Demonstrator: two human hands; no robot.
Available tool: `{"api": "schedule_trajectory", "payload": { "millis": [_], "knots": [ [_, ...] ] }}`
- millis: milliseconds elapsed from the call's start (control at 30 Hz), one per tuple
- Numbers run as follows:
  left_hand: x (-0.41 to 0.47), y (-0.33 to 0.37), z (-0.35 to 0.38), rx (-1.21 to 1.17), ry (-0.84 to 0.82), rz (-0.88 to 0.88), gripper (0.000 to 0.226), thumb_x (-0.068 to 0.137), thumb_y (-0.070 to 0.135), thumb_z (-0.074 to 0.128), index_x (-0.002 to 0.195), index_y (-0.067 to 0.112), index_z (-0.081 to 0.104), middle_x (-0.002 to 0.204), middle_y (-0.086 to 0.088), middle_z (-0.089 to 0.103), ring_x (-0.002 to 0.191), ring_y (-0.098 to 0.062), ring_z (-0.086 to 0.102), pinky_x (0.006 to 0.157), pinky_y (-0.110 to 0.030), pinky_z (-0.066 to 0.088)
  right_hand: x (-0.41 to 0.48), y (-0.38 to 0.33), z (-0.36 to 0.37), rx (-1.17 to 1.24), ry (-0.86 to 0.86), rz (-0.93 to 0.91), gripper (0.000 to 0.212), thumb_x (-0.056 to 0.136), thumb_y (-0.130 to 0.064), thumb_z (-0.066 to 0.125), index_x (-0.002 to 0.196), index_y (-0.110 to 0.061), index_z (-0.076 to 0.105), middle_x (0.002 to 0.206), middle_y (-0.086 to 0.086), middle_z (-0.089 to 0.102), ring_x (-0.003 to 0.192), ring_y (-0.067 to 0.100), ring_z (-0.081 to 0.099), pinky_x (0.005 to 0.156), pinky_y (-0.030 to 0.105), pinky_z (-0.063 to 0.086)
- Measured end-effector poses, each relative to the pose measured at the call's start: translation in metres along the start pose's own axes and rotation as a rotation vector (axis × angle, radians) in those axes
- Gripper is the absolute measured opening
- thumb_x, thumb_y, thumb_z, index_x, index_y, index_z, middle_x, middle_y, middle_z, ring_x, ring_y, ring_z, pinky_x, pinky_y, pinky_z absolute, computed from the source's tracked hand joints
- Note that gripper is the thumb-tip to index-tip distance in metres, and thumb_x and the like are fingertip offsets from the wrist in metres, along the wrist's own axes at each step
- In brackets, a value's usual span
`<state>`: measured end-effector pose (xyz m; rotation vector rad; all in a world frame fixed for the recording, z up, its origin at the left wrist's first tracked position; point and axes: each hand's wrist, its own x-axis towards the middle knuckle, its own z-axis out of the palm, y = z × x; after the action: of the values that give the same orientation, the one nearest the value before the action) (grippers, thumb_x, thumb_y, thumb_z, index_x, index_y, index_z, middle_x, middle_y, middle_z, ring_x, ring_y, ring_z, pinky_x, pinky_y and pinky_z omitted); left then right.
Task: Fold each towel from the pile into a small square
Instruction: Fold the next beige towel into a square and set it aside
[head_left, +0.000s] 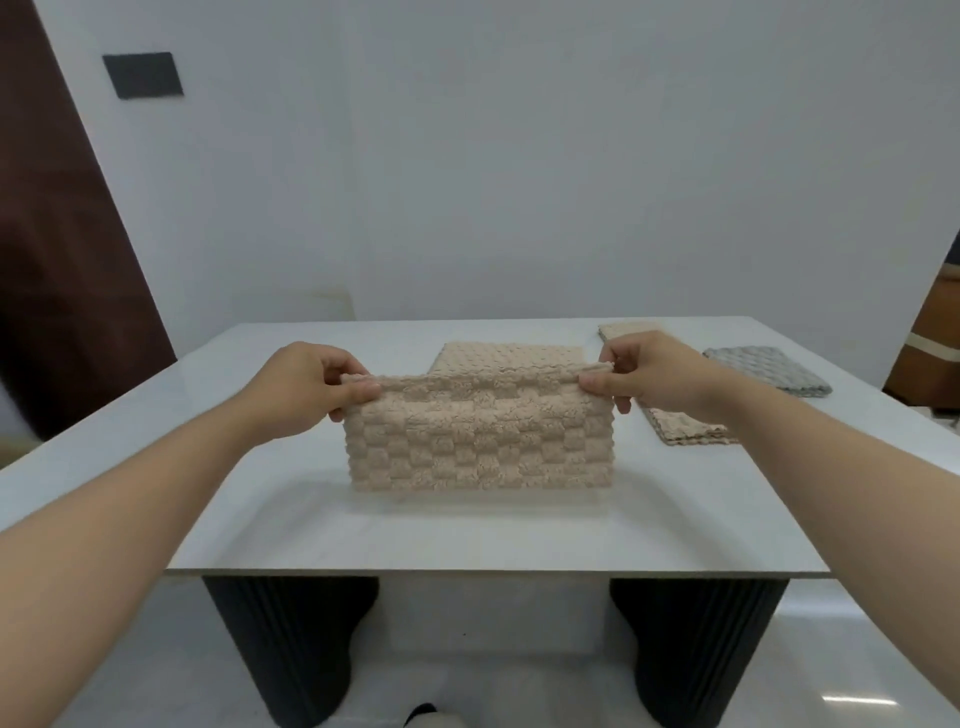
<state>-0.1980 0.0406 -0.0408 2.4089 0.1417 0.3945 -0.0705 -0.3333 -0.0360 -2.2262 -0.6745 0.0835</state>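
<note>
Towel (480, 441) hangs soft and floppy, left hand (306, 379) and right hand (649, 371) pinching its top corners, best hold there

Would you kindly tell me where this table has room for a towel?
Bare: the table's left part, from its edge to the held towel, and the near strip before it. Crowded: the right side, with a grey towel and folded beige towels; a dotted towel lies behind.

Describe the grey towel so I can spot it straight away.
On the white table, look to its far right edge. The grey towel lies folded flat there, right of the right hand. It alone is grey; the held towel and the others are beige.
</note>
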Motion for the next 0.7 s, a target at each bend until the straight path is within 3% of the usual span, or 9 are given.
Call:
{"api": "schedule_trajectory", "payload": {
  "millis": [133, 300, 400, 500, 600, 700],
  "knots": [
    [-0.018, 0.008, -0.012, 0.016, -0.093, -0.035, 0.019, 0.082, 0.037, 0.082, 0.082, 0.019, 0.075, 0.06, 0.001, 0.068, 0.051, -0.008, 0.058, 0.054, -0.023, 0.039, -0.011, -0.006, -0.003, 0.134, -0.113, 0.015, 0.046, 0.085, -0.031, 0.08, 0.087, 0.008, 0.056, 0.077, 0.021, 0.069, 0.063, 0.018, 0.06, 0.051, 0.025, 0.037],
    [-0.021, 0.014, -0.017, 0.027, -0.229, -0.098, 0.025, 0.085, 0.025, 0.082, 0.094, 0.006, 0.068, 0.075, -0.008, 0.075, 0.056, -0.016, 0.065, 0.057, -0.029, 0.044, -0.016, -0.01, 0.004, 0.154, -0.116, 0.072, 0.025, 0.088, -0.018, 0.078, 0.092, -0.003, 0.058, 0.065, 0.004, 0.069, 0.055, 0.019, 0.062, 0.044, 0.024, 0.037],
    [-0.02, 0.022, -0.013, -0.021, -0.162, -0.057, 0.024, 0.091, 0.019, 0.076, 0.095, 0.002, 0.06, 0.078, -0.007, 0.078, 0.071, -0.02, 0.075, 0.062, -0.031, 0.054, -0.018, -0.017, 0.011, 0.179, 0.031, -0.003, 0.016, 0.092, -0.012, 0.074, 0.101, -0.006, 0.061, 0.072, 0.01, 0.07, 0.058, 0.027, 0.07, 0.044, 0.027, 0.046],
    [-0.021, 0.017, -0.006, -0.011, 0.043, 0.013, 0.021, 0.09, 0.024, 0.077, 0.09, 0.011, 0.06, 0.083, 0.007, 0.078, 0.08, -0.016, 0.075, 0.078, -0.041, 0.061, -0.025, -0.02, 0.019, 0.271, 0.198, -0.069, 0.009, 0.096, -0.006, 0.067, 0.105, -0.004, 0.068, 0.089, 0.015, 0.071, 0.07, 0.025, 0.076, 0.055, 0.024, 0.057],
    [-0.039, 0.002, 0.012, 0.058, 0.193, 0.097, 0.014, 0.089, 0.027, 0.076, 0.093, 0.027, 0.063, 0.091, 0.015, 0.072, 0.084, -0.007, 0.069, 0.078, -0.028, 0.056, -0.041, -0.007, 0.035, 0.099, 0.291, -0.088, 0.007, 0.096, -0.015, 0.068, 0.101, -0.012, 0.072, 0.09, 0.0, 0.076, 0.074, 0.006, 0.074, 0.061, 0.007, 0.048],
    [-0.066, -0.02, 0.042, 0.119, 0.156, 0.228, 0.023, 0.09, 0.021, 0.076, 0.107, 0.034, 0.069, 0.1, 0.021, 0.069, 0.089, 0.005, 0.064, 0.083, -0.017, 0.048, -0.062, 0.017, 0.059, -0.11, 0.248, -0.064, 0.009, 0.097, -0.027, 0.067, 0.104, -0.024, 0.071, 0.09, -0.012, 0.072, 0.078, -0.004, 0.065, 0.063, 0.002, 0.042]
  ]
}}
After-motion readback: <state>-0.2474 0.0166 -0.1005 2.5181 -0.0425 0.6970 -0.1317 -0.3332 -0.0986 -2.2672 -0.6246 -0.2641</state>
